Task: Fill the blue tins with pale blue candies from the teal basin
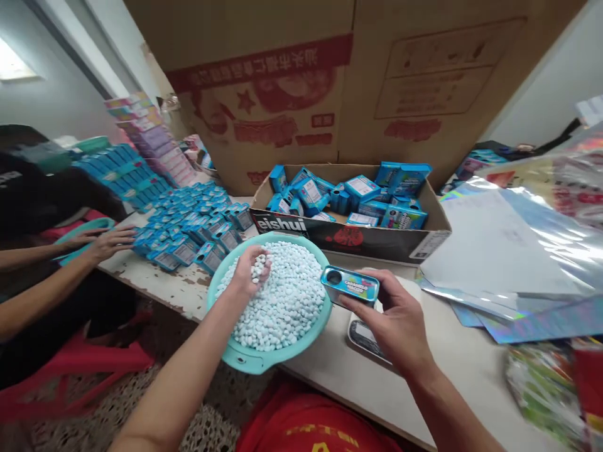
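My left hand (249,271) is closed around a scoop of pale blue candies (258,269), just over the heap in the mint-green basin (324,323). Beside the basin's right rim, my right hand (396,314) grips a small blue candy tin (352,284) by its far end and sides. A round dark opening shows at the tin's left end, facing up. Below that hand, partly covered by it, a white digital scale (365,339) lies on the white table (325,370).
An open carton (339,242) of blue boxes stands behind the basin, before a tall cardboard box (362,75). Many blue tins (188,220) crowd the left, where a co-worker's hand (113,243) touches them. Shiny sheets (490,245) lie at right; a pink stool (89,370) stands lower left.
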A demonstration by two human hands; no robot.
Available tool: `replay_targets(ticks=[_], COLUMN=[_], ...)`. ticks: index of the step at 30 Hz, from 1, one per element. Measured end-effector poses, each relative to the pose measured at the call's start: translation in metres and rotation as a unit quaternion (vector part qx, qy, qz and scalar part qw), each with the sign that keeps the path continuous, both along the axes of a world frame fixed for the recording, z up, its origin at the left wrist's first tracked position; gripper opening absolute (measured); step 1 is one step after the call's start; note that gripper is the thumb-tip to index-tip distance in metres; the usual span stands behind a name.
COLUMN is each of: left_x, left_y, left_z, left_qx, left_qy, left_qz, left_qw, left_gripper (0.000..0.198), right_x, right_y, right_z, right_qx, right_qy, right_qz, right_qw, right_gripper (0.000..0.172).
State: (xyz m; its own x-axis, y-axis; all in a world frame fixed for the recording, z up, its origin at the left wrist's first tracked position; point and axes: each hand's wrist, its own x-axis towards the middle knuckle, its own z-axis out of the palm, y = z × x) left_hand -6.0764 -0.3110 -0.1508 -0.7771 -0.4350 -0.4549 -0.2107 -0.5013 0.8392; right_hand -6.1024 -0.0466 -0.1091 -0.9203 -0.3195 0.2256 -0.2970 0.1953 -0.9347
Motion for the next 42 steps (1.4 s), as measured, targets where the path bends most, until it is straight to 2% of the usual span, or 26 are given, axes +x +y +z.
replay_targets(ticks=[2, 4, 7, 9, 11, 14, 17, 20, 23, 25, 26, 28, 30, 31, 33, 36, 38, 40, 42], left_x=[-0.001, -0.004, -0.010, -0.013, -0.015, -0.019, -0.021, -0.021, -0.015, -0.007, -0.003, 0.003, 0.002, -0.003, -0.026, -0.091, -0.143, -0.191, -0.226], left_y=[0.000, 0.005, 0.020, 0.030, 0.036, 0.038, 0.040, 0.043, 0.039, 0.029, 0.021, 0.004, -0.012, -0.019, -0.028, -0.034, -0.036, -0.038, -0.039], left_z=[0.015, 0.034, 0.059, 0.067, 0.069, 0.064, 0.062, 0.069, 0.077, 0.073, 0.067, 0.052, 0.038, 0.035, 0.036, 0.048, 0.052, 0.045, 0.029], left_qx=[0.095, 0.115, 0.069, 0.004, -0.040, -0.045, -0.042, -0.031, -0.029, -0.080, -0.133, -0.280, -0.425, -0.480, -0.557, -0.649, -0.700, -0.693, -0.673], left_qy=[0.036, 0.083, 0.161, 0.198, 0.211, 0.210, 0.215, 0.218, 0.232, 0.232, 0.210, 0.125, 0.044, 0.025, 0.022, -0.021, -0.114, -0.165, -0.198], left_qz=[0.015, 0.030, 0.055, 0.084, 0.117, 0.137, 0.123, 0.088, 0.075, 0.089, 0.080, -0.007, -0.119, -0.148, -0.136, -0.111, -0.174, -0.222, -0.245], left_qw=[0.995, 0.989, 0.983, 0.977, 0.970, 0.967, 0.968, 0.972, 0.969, 0.965, 0.965, 0.952, 0.896, 0.864, 0.819, 0.752, 0.684, 0.666, 0.669], left_gripper=[0.027, 0.025, 0.027, 0.031, 0.036, 0.042, 0.047, 0.051, 0.051, 0.049, 0.049, 0.045, 0.034, 0.030, 0.026, 0.026, 0.028, 0.033, 0.041], right_x=[-0.003, -0.005, -0.007, -0.007, -0.007, -0.008, -0.009, -0.010, -0.009, -0.010, -0.011, -0.016, -0.024, -0.029, -0.038, -0.049, -0.053, -0.053, -0.049], right_y=[-0.023, -0.047, -0.076, -0.088, -0.094, -0.095, -0.096, -0.095, -0.081, -0.062, -0.050, -0.023, 0.005, 0.017, 0.039, 0.061, 0.067, 0.069, 0.069], right_z=[0.006, 0.008, 0.005, 0.002, 0.000, -0.002, -0.002, 0.002, 0.009, 0.011, 0.011, 0.006, -0.003, -0.008, -0.020, -0.039, -0.054, -0.069, -0.082], right_qx=[0.017, 0.032, 0.052, 0.056, 0.052, 0.045, 0.045, 0.044, 0.009, -0.020, -0.029, -0.026, -0.005, 0.004, 0.014, 0.023, 0.034, 0.046, 0.058], right_qy=[0.020, 0.034, 0.047, 0.047, 0.045, 0.048, 0.048, 0.051, 0.044, 0.020, 0.003, -0.026, -0.044, -0.053, -0.076, -0.110, -0.122, -0.127, -0.113], right_qz=[0.037, 0.066, 0.103, 0.112, 0.108, 0.099, 0.096, 0.103, 0.132, 0.127, 0.110, 0.048, -0.023, -0.060, -0.129, -0.196, -0.218, -0.228, -0.228], right_qw=[0.999, 0.997, 0.992, 0.991, 0.992, 0.993, 0.993, 0.992, 0.990, 0.991, 0.994, 0.998, 0.999, 0.997, 0.989, 0.974, 0.968, 0.964, 0.965], right_gripper=[0.029, 0.027, 0.024, 0.023, 0.025, 0.025, 0.024, 0.024, 0.025, 0.028, 0.029, 0.032, 0.036, 0.039, 0.048, 0.056, 0.059, 0.060, 0.062])
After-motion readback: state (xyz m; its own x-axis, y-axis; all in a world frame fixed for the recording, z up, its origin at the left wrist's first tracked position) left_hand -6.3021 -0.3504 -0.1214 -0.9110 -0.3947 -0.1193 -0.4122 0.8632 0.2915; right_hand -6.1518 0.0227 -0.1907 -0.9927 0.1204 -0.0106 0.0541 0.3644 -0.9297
